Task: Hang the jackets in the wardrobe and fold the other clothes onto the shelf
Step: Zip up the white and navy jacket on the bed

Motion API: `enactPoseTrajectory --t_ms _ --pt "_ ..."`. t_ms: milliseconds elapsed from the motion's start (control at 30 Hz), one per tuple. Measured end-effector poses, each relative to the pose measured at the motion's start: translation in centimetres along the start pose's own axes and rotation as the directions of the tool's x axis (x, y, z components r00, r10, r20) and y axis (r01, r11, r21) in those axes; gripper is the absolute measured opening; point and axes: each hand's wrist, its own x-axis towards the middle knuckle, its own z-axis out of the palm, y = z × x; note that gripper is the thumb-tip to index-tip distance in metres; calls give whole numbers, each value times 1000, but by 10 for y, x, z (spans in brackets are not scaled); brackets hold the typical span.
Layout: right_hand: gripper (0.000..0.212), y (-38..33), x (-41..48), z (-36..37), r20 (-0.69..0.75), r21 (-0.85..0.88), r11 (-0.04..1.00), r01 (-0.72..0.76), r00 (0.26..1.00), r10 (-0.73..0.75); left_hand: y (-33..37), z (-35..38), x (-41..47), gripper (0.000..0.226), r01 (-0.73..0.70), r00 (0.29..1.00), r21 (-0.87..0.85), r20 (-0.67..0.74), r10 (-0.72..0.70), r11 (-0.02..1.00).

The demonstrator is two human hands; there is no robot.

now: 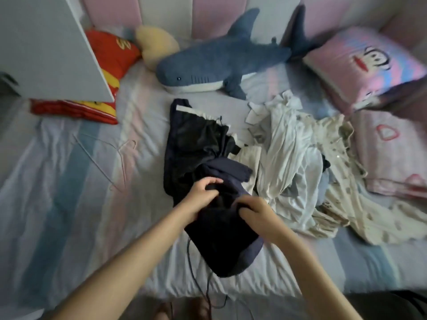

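Note:
A dark navy hooded jacket (221, 241) lies on the striped bed sheet (69, 204) in front of me, its drawstrings trailing off the near edge. My left hand (203, 192) and my right hand (256, 209) both pinch its fabric near the middle. Beyond it lies a black garment (196, 139) with a white band. To the right is a heap of white and cream clothes (298, 158). Two thin white wire hangers (104, 155) rest on the sheet to the left.
An open white wardrobe door (50, 47) juts in at the upper left. A blue plush shark (208, 68), a red cushion (111, 56), a yellow cushion (157, 47) and pink pillows (365, 65) line the padded headboard. Folded pink bedding (392, 153) sits at the right.

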Motion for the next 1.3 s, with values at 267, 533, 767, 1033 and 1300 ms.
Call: enactPoseTrajectory --t_ms 267,533,767,1033,1300 --pt "23 -171 -22 -122 -466 -115 929 353 806 -364 240 -51 -99 37 -503 864 -68 -48 501 862" --pt "18 -292 -68 -236 -757 -222 820 528 437 -486 363 -77 -206 23 -807 587 -107 -38 808 581" --pt "22 -307 -83 -284 -810 -309 853 420 353 -468 369 -117 -196 34 -452 38 892 -4 999 21" --pt "21 -270 -69 -265 -770 -327 853 406 409 -490 358 -117 -207 24 -656 102 725 -187 977 207" --pt "130 -145 -16 -131 -223 -201 977 64 969 -109 313 -80 -219 20 -841 426 200 -327 843 502"
